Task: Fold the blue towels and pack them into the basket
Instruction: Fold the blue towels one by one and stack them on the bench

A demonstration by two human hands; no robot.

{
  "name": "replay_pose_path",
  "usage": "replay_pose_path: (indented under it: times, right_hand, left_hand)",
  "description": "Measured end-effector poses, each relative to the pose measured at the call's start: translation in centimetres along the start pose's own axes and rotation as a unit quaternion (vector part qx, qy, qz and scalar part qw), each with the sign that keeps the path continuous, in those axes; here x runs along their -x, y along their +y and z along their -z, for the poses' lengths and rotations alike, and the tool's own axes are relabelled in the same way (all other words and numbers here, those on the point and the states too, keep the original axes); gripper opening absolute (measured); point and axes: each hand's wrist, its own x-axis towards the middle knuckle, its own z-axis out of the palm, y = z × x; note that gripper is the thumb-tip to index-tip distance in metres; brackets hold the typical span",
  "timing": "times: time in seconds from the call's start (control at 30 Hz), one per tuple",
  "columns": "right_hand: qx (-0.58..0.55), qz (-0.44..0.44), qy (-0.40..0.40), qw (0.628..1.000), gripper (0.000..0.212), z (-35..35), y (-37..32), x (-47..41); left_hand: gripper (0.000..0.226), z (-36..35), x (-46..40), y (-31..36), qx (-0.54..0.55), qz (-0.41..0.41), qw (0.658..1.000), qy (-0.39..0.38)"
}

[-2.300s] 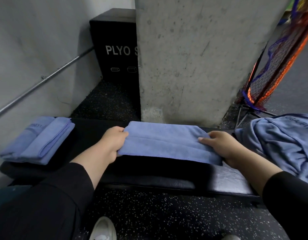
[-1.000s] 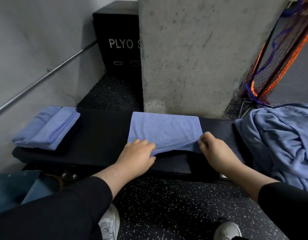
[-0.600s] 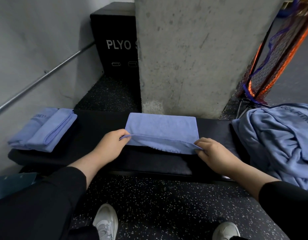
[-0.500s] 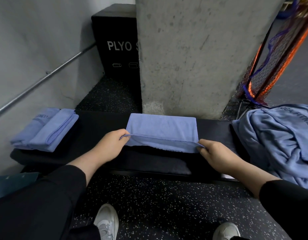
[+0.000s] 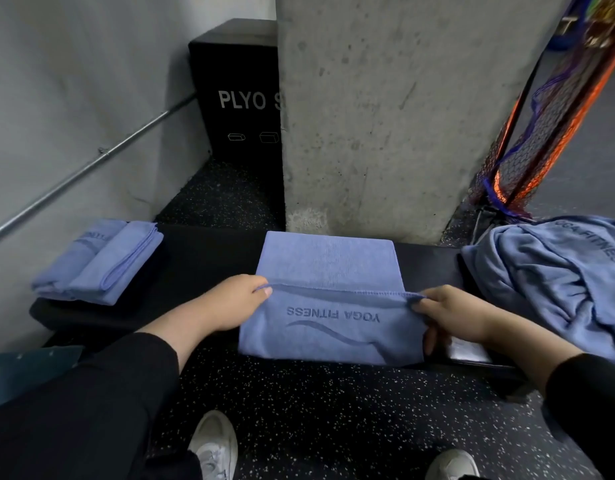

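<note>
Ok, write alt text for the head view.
Left hand and right hand pinch the hem of a half-folded blue printed towel on a black padded bench, between a folded blue towel stack and crumpled blue towels.

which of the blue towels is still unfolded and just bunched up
The crumpled towel pile at the right end of the bench. The left towel is a neat folded stack, and the middle towel lies flat, mid-fold, pinched by both hands.

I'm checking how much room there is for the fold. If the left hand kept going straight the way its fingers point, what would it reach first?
The left hand points right along the towel edge it pinches. The right hand, holding the opposite corner, looks first in line, though depth is unclear.
</note>
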Motion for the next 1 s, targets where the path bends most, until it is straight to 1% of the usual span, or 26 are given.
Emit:
replay_pose_path:
  times: [0.1, 0.17, 0.2, 0.27, 0.37, 0.43, 0.5, 0.57, 0.6, 0.7, 0.8, 0.9, 1.0]
  right_hand:
    - [0.092, 0.045, 0.100, 0.990, 0.030, -0.1, -0.3, -1.3]
    - [0.091, 0.068, 0.164, 0.980, 0.033, -0.2, -0.6, -2.2]
    - [0.080, 0.074, 0.183, 0.977, 0.037, -0.4, -0.8, -2.7]
    - [0.071, 0.079, 0.196, 0.975, 0.042, -0.8, -1.4, -3.7]
    - [0.098, 0.068, 0.190, 0.974, 0.045, -1.3, -1.9, -5.2]
    - [0.117, 0.047, 0.192, 0.973, 0.044, -1.4, -2.2, -6.0]
    - [0.131, 0.034, 0.197, 0.971, 0.043, -1.6, -2.5, -6.6]
    - [0.141, 0.030, 0.203, 0.969, 0.042, -1.7, -2.9, -6.8]
    - [0.143, 0.029, 0.206, 0.968, 0.042, -1.7, -3.0, -6.9]
    - [0.140, 0.024, 0.209, 0.968, 0.041, -1.5, -3.0, -6.7]
    - [0.153, 0.016, 0.193, 0.969, 0.038, -1.5, -3.0, -6.1]
    - [0.185, 0.005, 0.150, 0.971, 0.035, -1.5, -3.0, -4.9]
    - [0.229, 0.004, 0.075, 0.970, 0.038, -1.3, -2.8, -3.2]
  left_hand:
    - [0.038, -0.5, -1.0, 0.3, -0.040, 0.013, 0.999, 0.022]
    - [0.037, -0.5, -1.7, 0.5, -0.049, 0.028, 0.998, 0.040]
    - [0.038, -0.4, -2.0, 0.6, -0.051, 0.033, 0.997, 0.045]
    - [0.037, -0.2, -3.0, 0.7, -0.060, 0.045, 0.996, 0.046]
    - [0.035, -0.1, -4.0, 0.8, -0.080, 0.071, 0.992, 0.061]
    - [0.034, 0.0, -4.5, 1.1, -0.080, 0.078, 0.989, 0.100]
    - [0.032, 0.0, -4.9, 1.4, -0.073, 0.063, 0.983, 0.155]
    - [0.030, -0.1, -5.5, 1.3, -0.082, 0.035, 0.980, 0.179]
    - [0.031, -0.3, -5.8, 1.2, -0.094, 0.026, 0.981, 0.167]
    - [0.037, -0.9, -6.3, 0.5, -0.144, 0.024, 0.985, 0.092]
    - [0.035, -1.2, -6.0, 0.3, -0.172, 0.020, 0.982, 0.079]
    - [0.029, -1.2, -4.9, 0.3, -0.206, 0.012, 0.977, 0.055]
    - [0.035, -1.3, -3.2, 0.2, -0.220, -0.008, 0.975, 0.017]
